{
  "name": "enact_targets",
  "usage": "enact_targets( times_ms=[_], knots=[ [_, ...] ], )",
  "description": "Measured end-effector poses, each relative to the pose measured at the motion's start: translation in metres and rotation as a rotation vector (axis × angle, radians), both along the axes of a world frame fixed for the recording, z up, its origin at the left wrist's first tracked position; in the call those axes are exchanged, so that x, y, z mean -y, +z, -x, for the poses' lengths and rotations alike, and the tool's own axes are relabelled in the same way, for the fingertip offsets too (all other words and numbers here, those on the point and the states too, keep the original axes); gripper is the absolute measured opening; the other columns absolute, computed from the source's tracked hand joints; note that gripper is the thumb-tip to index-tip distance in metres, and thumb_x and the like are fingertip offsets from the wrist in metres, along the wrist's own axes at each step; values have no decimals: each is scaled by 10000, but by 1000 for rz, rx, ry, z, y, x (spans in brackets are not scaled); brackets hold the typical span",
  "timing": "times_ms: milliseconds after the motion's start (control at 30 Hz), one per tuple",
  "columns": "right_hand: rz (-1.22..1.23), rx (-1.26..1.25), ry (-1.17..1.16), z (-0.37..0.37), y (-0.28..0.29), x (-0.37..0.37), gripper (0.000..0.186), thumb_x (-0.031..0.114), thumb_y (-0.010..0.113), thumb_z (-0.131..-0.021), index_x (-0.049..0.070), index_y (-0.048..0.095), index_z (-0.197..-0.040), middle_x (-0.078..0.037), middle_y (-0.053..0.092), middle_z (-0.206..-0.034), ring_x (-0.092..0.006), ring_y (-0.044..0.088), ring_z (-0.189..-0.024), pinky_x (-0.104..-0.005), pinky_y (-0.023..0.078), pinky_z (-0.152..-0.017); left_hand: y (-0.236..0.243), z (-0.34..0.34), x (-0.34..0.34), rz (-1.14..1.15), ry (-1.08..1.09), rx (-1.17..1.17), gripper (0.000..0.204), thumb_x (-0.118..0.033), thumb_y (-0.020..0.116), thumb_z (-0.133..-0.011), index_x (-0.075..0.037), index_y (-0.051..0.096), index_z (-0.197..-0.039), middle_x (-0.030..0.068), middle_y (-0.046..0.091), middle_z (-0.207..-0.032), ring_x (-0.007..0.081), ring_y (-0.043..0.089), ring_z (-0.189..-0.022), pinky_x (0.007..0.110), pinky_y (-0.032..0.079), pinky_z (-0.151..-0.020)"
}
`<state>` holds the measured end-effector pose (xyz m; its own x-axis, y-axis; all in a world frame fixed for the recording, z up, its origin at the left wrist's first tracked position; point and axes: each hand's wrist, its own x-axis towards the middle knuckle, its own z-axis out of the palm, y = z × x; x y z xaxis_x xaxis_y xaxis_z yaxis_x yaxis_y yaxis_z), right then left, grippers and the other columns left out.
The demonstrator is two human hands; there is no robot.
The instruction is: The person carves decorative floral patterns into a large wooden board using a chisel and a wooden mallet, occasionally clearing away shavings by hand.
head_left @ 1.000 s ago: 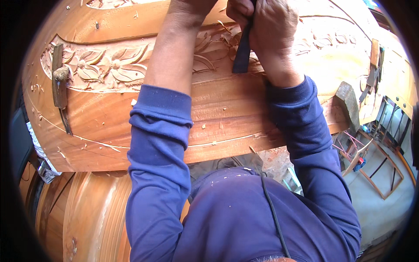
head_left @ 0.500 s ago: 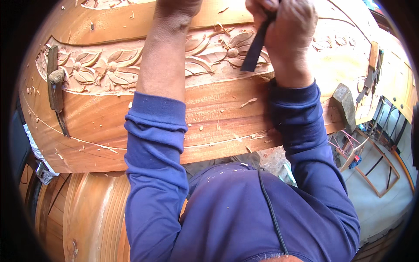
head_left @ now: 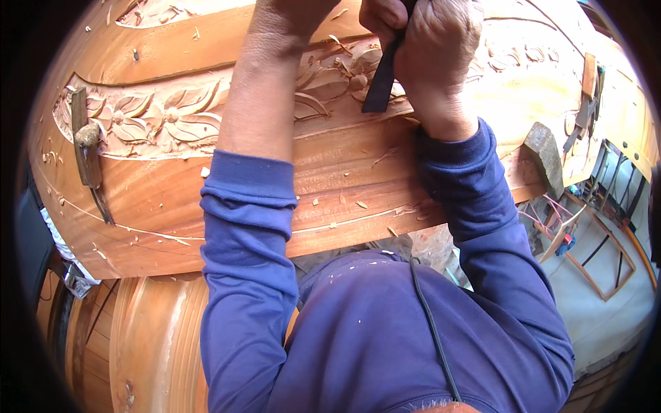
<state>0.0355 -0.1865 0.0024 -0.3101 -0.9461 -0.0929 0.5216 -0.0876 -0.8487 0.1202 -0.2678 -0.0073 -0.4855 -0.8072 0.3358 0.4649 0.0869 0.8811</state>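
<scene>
My right hand (head_left: 441, 41) is closed around a dark, flat-ended tool (head_left: 381, 86) at the top of the view. Its broad end points down over the carved floral band (head_left: 186, 115) of a large wooden panel (head_left: 358, 172). Bent fingers lie against the tool's upper part; the frame edge cuts off the rest of it. My left hand (head_left: 296, 14) reaches past the top edge, so its fingers are hidden or cannot be told apart. That forearm crosses the carving. Petals and round flower centres stand out in relief, with loose shavings among them.
A wooden-handled tool with a thin dark blade (head_left: 87, 138) lies on the panel's left. A grey block (head_left: 544, 157) rests near its right edge, below another slim tool (head_left: 585, 96). Curved wooden moulding (head_left: 148, 337) stands lower left; a thin wooden frame (head_left: 606, 296) lies lower right.
My right hand and the dark tool have shifted left and slightly up. My left forearm has barely moved. The view has tilted slightly.
</scene>
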Motion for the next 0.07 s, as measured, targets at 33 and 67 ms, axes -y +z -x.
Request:
enact_targets(
  times_ms=[33, 67],
  knots=[
    [-85, -51, -16, 1, 0, -3, 399, 520, 479, -1090, 133, 573, -1058, 18, 522, -702, -50, 418, -465, -213, 331, -414, -7, 3, 6, 17, -17, -56, 398, -309, 602, -1067, -51, 646, -1367, 104, 711, -1253, 152, 694, -1092, 311, 566, -941],
    [-88, -52, -20, 3, -1, -3, 399, 520, 479, -1090, 133, 573, -1058, 18, 522, -702, -50, 418, -465, -213, 331, -414, -9, 5, 6, 14, -21, -58, 398, -309, 602, -1067, -51, 646, -1367, 104, 711, -1253, 152, 694, -1092, 311, 566, -941]
  ],
)
